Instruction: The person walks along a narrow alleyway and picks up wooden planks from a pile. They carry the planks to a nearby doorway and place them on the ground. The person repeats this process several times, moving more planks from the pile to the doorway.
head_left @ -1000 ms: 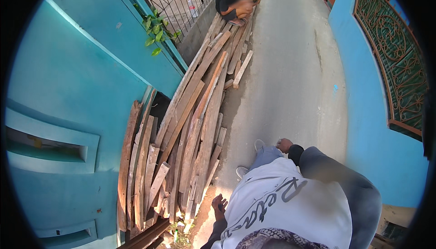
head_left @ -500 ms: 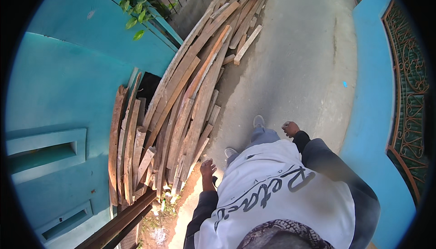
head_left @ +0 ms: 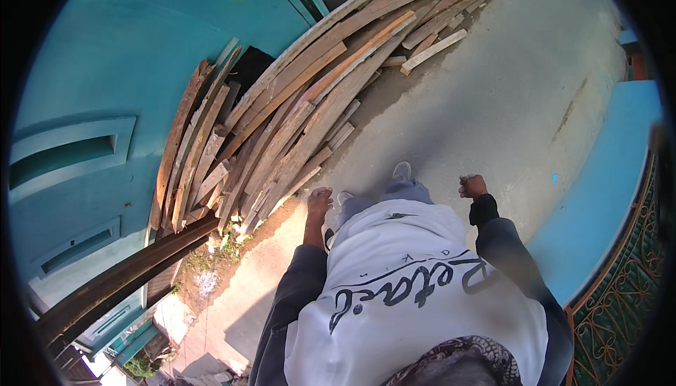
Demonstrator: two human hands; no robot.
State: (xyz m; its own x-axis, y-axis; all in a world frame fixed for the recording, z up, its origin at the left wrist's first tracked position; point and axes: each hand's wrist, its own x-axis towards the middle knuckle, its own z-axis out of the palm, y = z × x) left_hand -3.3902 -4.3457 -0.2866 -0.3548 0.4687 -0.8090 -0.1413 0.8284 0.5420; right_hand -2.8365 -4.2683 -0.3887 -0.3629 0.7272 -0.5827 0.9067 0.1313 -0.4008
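Left hand (head_left: 319, 201) hangs near stacked wooden planks (head_left: 296, 118); right hand (head_left: 472, 187) is fisted.

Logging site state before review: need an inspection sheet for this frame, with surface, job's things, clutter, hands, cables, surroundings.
Surface: grey concrete path, cracked, partly in shade.
Job's things: pile of weathered wooden planks leaning along the teal wall.
Clutter: short loose plank lying apart from the pile; dark beams at lower left; weeds by the pile's foot.
Hands: left hand open, empty, near the plank ends; right hand loosely closed, holding nothing.
Cables: nothing seen.
Surroundings: teal wall with ornamental metal grille on the right; leaves at top; another person at the pile's far end.
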